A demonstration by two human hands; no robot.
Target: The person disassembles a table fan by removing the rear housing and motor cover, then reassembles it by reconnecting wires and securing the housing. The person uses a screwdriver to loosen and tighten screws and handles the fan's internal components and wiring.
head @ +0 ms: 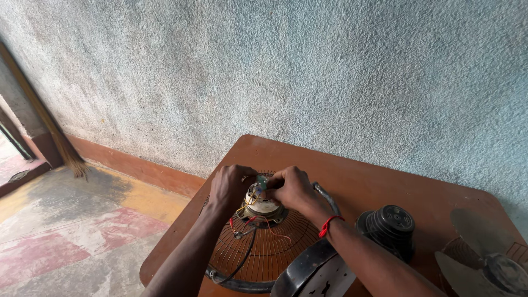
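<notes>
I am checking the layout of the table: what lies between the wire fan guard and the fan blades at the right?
In the head view, a black ribbed motor cover stands on the table between the wire guard and the blades.

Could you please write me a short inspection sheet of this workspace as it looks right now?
Surface: brown wooden table set against a rough pale blue wall.
Job's things: fan motor sitting at the centre of a round wire fan guard.
Clutter: black ribbed motor cover; fan blades at the right edge; a dark curved part in front.
Hands: left hand and right hand both on the motor's top; red thread on the right wrist.
Cables: thin red and yellow wires, black cord over the guard.
Surroundings: patchy painted floor; broom leaning by a doorway.
</notes>
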